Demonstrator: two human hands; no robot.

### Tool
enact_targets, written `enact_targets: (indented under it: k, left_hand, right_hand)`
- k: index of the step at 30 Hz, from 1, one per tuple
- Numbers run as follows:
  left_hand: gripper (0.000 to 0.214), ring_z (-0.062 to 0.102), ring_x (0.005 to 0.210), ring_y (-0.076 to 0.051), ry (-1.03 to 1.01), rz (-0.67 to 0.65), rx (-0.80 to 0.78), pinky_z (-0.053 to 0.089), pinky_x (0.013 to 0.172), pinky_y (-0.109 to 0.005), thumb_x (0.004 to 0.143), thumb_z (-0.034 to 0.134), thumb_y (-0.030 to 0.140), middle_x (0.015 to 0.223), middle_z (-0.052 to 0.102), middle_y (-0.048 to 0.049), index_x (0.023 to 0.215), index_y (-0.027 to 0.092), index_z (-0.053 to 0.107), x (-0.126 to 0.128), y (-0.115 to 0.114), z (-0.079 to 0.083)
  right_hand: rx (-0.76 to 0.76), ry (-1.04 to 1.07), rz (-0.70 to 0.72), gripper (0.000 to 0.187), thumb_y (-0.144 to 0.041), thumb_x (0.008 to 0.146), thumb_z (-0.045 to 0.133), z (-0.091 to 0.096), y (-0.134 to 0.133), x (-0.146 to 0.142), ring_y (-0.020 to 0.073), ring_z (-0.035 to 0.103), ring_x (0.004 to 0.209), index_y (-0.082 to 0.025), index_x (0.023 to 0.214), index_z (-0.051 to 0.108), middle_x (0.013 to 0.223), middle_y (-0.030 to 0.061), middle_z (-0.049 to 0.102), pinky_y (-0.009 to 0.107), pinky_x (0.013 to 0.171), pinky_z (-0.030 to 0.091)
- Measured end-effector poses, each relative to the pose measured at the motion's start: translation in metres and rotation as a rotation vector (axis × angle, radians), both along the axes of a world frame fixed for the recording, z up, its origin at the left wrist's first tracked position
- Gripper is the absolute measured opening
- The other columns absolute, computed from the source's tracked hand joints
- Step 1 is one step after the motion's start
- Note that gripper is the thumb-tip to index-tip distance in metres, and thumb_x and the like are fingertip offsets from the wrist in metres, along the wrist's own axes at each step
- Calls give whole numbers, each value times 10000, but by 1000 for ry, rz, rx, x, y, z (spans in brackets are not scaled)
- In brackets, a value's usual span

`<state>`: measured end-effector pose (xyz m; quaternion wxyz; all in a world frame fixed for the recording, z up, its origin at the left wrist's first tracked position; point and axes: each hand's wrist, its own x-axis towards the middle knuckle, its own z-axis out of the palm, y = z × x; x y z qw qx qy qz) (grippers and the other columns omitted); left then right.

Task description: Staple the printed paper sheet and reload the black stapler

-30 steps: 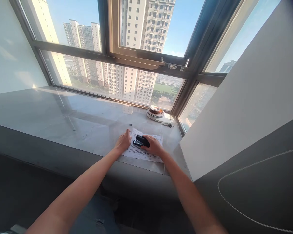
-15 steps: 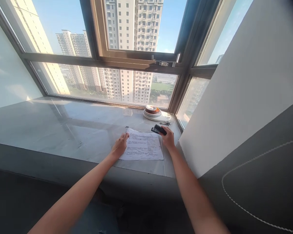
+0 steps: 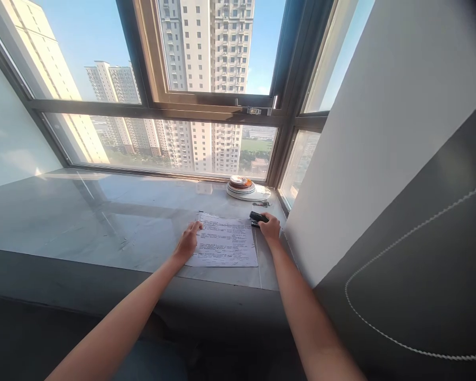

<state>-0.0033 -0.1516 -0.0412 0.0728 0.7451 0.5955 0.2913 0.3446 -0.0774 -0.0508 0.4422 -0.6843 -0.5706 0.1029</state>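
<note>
A printed sheet of paper [image 3: 224, 246], perhaps more than one, lies flat near the front edge of the sill. A small dark mark or clip shows at its top left corner. My left hand [image 3: 187, 241] is at the sheet's left edge, fingers bent over the margin in what looks like a grip; their undersides are hidden. In my right hand [image 3: 269, 228] is a black stapler [image 3: 257, 217], held at the upper right edge of the sheet with its nose pointing left. Whether its jaws have paper between them cannot be made out.
Stacked plates [image 3: 241, 189] stand at the back right of the marble sill [image 3: 83, 217], by the window. A small dark item [image 3: 261, 203] lies just in front of them. To the right rises a white wall [image 3: 365, 159], with a bead cord [image 3: 355, 296] hanging beside it.
The stapler has shifted to the right side of the sheet and turned more level. My left hand has slid slightly down the left edge. The whole view has swung a little.
</note>
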Motion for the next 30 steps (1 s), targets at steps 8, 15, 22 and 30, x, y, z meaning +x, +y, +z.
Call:
enact_targets:
  k: [8,15,22,30]
  left_hand:
    - [410,601,803,-231,86,97,-10,442,717,-315,909,288,6,1082,618,-98,1106,220,577,4,0,2]
    - [388,552,710,-195,107,98,-3,372,636,-284,897,299,-8,1044,590,-78,1065,225,561,3,3,0]
    - [375,464,633,-158,75,68,20,310,589,-252,922,275,-1,987,561,-63,1064,192,565,4,0,2]
    - [401,486,643,-166,47,80,18,319,614,-264,899,300,-23,1002,569,-63,1073,203,582,5,-2,2]
  right_hand:
    - [75,3,-67,457,-214,672,444,1,-5,1,333,591,1141,-225,964,796,1096,84,756,523,1047,452]
    - [58,34,101,360,-218,724,426,3,-7,-6,301,581,1111,-258,847,762,1053,44,755,467,1032,431]
    - [40,-67,169,413,-372,989,341,10,-16,-17,274,544,1141,-257,905,729,1104,57,708,475,1026,353]
    - [151,-421,262,287,-382,1042,440,12,-25,-39,237,569,1142,-264,1111,693,1172,61,700,472,1147,244]
